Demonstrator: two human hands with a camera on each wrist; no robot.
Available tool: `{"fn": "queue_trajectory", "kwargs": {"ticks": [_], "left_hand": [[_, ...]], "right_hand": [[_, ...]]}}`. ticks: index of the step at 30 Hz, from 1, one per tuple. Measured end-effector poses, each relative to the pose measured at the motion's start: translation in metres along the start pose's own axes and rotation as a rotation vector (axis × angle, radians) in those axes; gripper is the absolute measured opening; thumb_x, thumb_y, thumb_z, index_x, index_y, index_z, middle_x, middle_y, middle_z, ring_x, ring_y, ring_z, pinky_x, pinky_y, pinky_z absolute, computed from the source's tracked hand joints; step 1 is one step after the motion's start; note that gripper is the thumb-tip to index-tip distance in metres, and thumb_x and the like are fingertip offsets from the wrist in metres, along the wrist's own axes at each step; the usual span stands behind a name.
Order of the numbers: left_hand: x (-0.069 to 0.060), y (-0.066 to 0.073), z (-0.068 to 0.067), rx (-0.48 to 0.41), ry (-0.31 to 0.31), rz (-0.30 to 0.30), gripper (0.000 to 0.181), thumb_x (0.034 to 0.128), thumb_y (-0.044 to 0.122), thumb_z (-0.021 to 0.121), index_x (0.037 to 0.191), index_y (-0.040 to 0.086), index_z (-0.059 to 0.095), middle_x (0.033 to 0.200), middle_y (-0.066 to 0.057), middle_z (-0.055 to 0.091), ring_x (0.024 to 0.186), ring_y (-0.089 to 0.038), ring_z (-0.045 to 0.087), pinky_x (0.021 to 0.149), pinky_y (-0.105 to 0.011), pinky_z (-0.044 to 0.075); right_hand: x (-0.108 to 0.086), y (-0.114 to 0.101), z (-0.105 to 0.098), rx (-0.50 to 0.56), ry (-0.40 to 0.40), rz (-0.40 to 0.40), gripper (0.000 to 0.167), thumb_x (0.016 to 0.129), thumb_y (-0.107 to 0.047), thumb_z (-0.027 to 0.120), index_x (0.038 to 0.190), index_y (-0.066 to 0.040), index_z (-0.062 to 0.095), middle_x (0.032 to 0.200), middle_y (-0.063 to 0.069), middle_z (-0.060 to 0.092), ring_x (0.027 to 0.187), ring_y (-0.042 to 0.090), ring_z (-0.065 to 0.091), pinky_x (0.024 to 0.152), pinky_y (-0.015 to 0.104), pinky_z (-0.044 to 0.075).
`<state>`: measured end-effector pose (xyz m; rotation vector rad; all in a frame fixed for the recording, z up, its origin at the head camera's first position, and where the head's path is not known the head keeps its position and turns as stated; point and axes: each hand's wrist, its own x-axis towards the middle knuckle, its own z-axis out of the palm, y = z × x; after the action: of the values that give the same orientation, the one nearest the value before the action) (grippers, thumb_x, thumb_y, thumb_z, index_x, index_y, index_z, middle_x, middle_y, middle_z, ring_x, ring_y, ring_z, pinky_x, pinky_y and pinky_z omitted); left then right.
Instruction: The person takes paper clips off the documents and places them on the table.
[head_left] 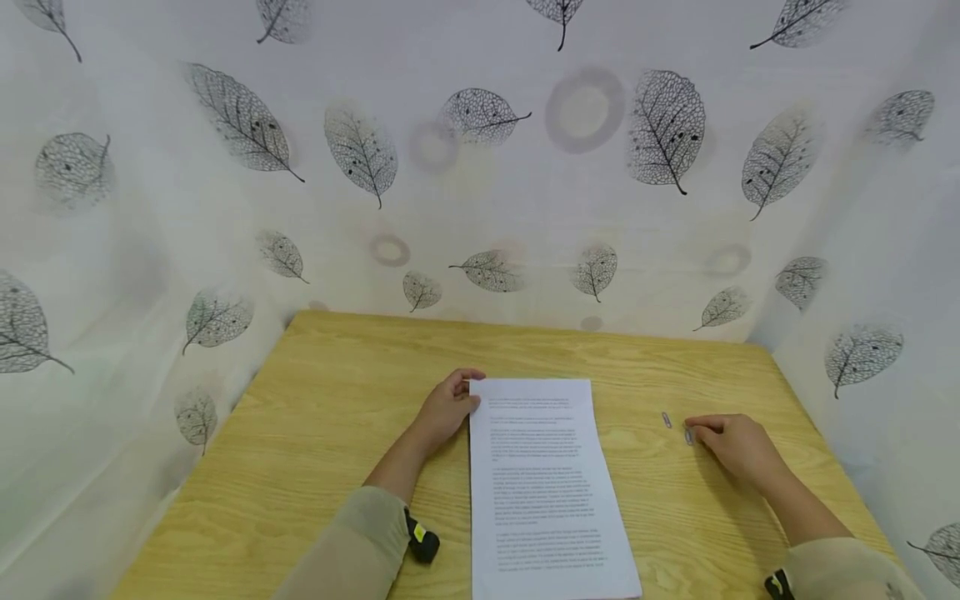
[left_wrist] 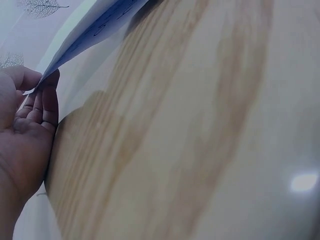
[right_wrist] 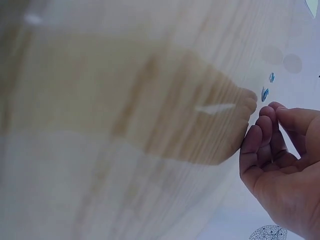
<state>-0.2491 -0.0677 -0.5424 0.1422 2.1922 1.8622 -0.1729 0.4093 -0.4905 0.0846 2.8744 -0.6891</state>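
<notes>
A stack of printed paper [head_left: 540,492] lies upright to me on the wooden table. My left hand [head_left: 448,407] pinches its upper left corner, the thumb on top and fingers beneath. In the left wrist view, that hand [left_wrist: 30,125] has the paper's edge [left_wrist: 95,30] between thumb and fingers. To the right of the stack are two small paper clips, a farther one [head_left: 666,419] and a nearer one [head_left: 689,437]. My right hand [head_left: 738,450] is beside the nearer clip, fingers loosely bent. A small gap separates its fingertips from the clips [right_wrist: 265,94] in the right wrist view.
The light wooden table [head_left: 360,367] extends around the paper on both sides. A whitish curtain [head_left: 510,192] printed with dark leaves hangs behind the table and along its sides.
</notes>
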Motion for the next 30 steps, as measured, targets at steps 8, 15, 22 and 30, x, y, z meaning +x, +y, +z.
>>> {"fn": "queue_trajectory", "kwargs": {"ticks": [8, 15, 22, 30], "left_hand": [[0.0, 0.0, 0.003, 0.029, 0.0, 0.001, 0.037, 0.1055, 0.004, 0.062, 0.14, 0.018, 0.064, 0.119, -0.011, 0.069, 0.101, -0.018, 0.064, 0.089, -0.029, 0.051], [-0.001, 0.003, 0.007, 0.134, 0.016, 0.053, 0.044, 0.1036, 0.007, 0.061, 0.145, 0.021, 0.059, 0.109, -0.005, 0.063, 0.089, -0.016, 0.054, 0.078, -0.027, 0.046], [0.005, 0.007, 0.006, 0.239, 0.124, 0.099, 0.036, 0.1037, 0.008, 0.061, 0.137, 0.023, 0.058, 0.115, -0.009, 0.067, 0.085, -0.015, 0.055, 0.073, -0.027, 0.046], [0.007, 0.017, 0.011, 0.579, 0.141, 0.094, 0.023, 0.1065, 0.012, 0.061, 0.125, 0.015, 0.075, 0.133, -0.011, 0.072, 0.113, -0.027, 0.068, 0.101, -0.047, 0.056]], "right_hand": [[-0.001, -0.001, -0.001, 0.024, 0.018, 0.011, 0.037, 0.113, -0.021, 0.053, 0.135, 0.001, 0.073, 0.139, 0.031, 0.069, 0.133, 0.059, 0.058, 0.101, 0.068, 0.053], [-0.006, -0.009, -0.001, 0.069, 0.047, -0.015, 0.039, 0.115, -0.023, 0.05, 0.136, 0.003, 0.071, 0.134, 0.027, 0.074, 0.113, 0.045, 0.072, 0.088, 0.048, 0.061], [-0.01, -0.032, -0.004, 0.133, 0.061, -0.063, 0.04, 0.116, -0.028, 0.05, 0.136, 0.0, 0.07, 0.112, 0.016, 0.079, 0.087, 0.014, 0.067, 0.061, 0.027, 0.048], [-0.02, -0.064, -0.003, 0.185, 0.051, -0.115, 0.038, 0.116, -0.03, 0.053, 0.137, -0.005, 0.071, 0.123, 0.017, 0.078, 0.092, 0.02, 0.068, 0.065, 0.027, 0.051]]}}
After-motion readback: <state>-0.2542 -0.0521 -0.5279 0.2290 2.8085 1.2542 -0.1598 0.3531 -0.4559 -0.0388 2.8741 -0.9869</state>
